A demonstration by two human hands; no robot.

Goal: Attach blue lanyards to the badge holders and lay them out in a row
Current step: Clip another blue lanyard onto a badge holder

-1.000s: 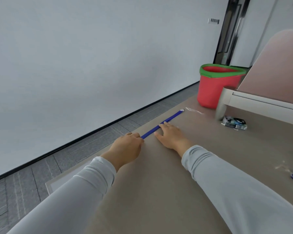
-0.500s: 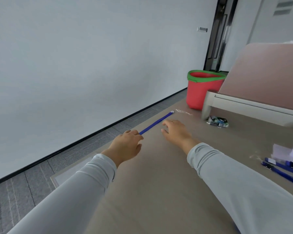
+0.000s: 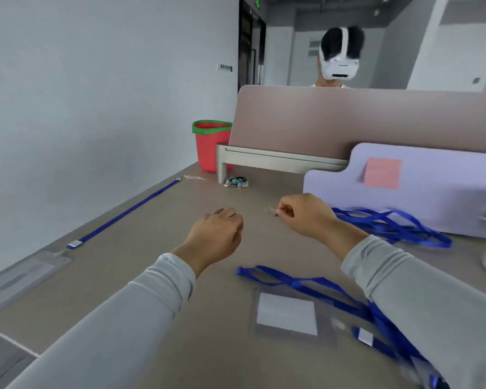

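Observation:
A blue lanyard [image 3: 124, 213] lies straight along the table's left edge, its near end at a clear badge holder [image 3: 26, 276]. My left hand [image 3: 216, 237] hovers mid-table with loosely curled fingers and holds nothing. My right hand [image 3: 303, 214] is beside it, fingers curled, pinching a small dark end piece that seems to belong to the tangled pile of blue lanyards [image 3: 390, 226] just behind it. Near me lies a second badge holder with a white card [image 3: 286, 313], and another blue lanyard [image 3: 306, 284] is looped over its far edge.
A red bucket with a green rim [image 3: 211, 147] stands at the far left corner. A pink desk divider [image 3: 348, 119] crosses the back, with a person in a white headset [image 3: 340, 57] behind it. A lilac board with a pink note [image 3: 404, 186] leans at right; a small packet [image 3: 236, 182] lies by the divider's foot.
Both hands have left the straight lanyard at the left edge and moved right to mid-table. My view swung right, revealing the lanyard pile and the second holder. My right hand's fingers have curled.

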